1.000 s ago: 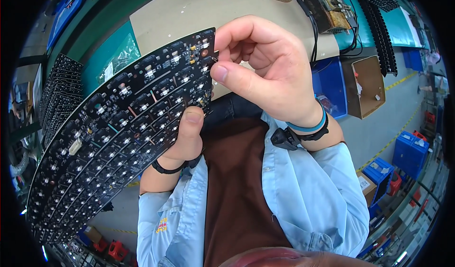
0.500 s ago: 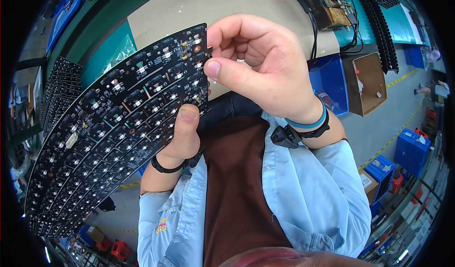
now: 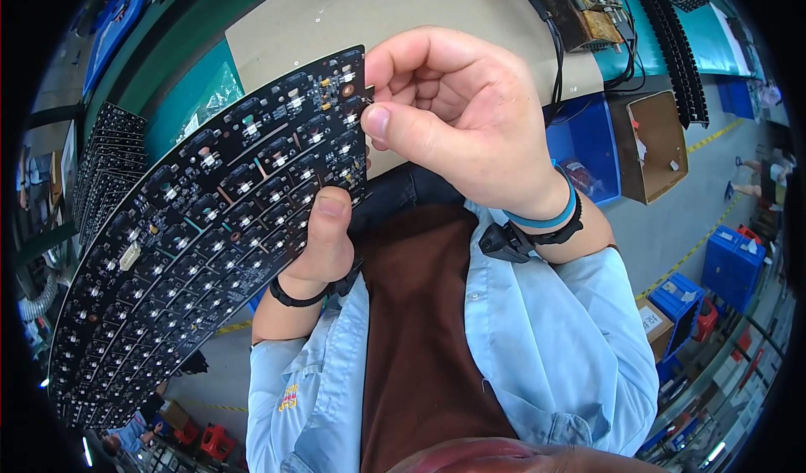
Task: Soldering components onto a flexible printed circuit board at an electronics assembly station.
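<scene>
A long black keyboard circuit board [image 3: 227,213], studded with rows of small components, is held up tilted, running from the middle toward the lower left. My left hand [image 3: 329,236] grips its lower edge near the right end, thumb on the front face and fingers hidden behind. At the board's short right edge is my right hand [image 3: 470,112], closed in a pinch, thumb tip at the edge and index fingertip partly behind it. A small part juts out between those two fingertips, too small to make out.
Below the board lies a beige-topped bench [image 3: 311,20] with a green mat [image 3: 197,91]. More black boards [image 3: 109,158] stand stacked at the left. At the right are a blue bin [image 3: 583,146], a cardboard box [image 3: 655,146], cables [image 3: 558,45] and a metal device [image 3: 592,15].
The board's left part has dipped slightly and its top edge sits a little lower. Both hands keep nearly the same grip and place.
</scene>
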The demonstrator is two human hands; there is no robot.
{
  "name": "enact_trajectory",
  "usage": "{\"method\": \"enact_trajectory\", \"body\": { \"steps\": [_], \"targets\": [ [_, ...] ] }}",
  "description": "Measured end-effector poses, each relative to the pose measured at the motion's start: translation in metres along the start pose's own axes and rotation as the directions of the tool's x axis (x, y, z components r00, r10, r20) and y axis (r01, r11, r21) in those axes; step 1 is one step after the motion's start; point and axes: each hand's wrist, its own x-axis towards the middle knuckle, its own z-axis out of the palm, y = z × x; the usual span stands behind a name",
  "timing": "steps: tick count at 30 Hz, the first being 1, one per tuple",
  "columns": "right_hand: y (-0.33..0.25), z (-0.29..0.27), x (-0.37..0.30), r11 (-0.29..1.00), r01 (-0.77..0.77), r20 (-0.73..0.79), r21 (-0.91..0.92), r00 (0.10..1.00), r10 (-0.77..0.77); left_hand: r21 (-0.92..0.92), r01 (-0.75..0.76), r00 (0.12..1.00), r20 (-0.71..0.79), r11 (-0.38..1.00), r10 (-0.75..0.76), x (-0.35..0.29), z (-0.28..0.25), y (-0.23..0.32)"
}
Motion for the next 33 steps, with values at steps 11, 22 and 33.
{"method": "enact_trajectory", "body": {
  "steps": [11,22,33],
  "targets": [
    [-0.003,0.004,0.002,0.998,0.01,-0.022,-0.055,1.0,-0.011,-0.022,-0.028,0.999,0.017,0.999,0.028,0.002,-0.002,-0.004],
    [-0.002,0.006,0.002,0.998,0.002,-0.031,-0.068,1.0,-0.004,0.073,-0.07,0.997,0.044,0.995,0.067,0.007,-0.009,-0.006],
    [0.001,0.002,0.0,0.999,0.025,-0.025,-0.049,0.999,-0.026,0.072,-0.038,0.996,0.085,0.997,0.032,0.009,-0.006,-0.001]
  ]
}}
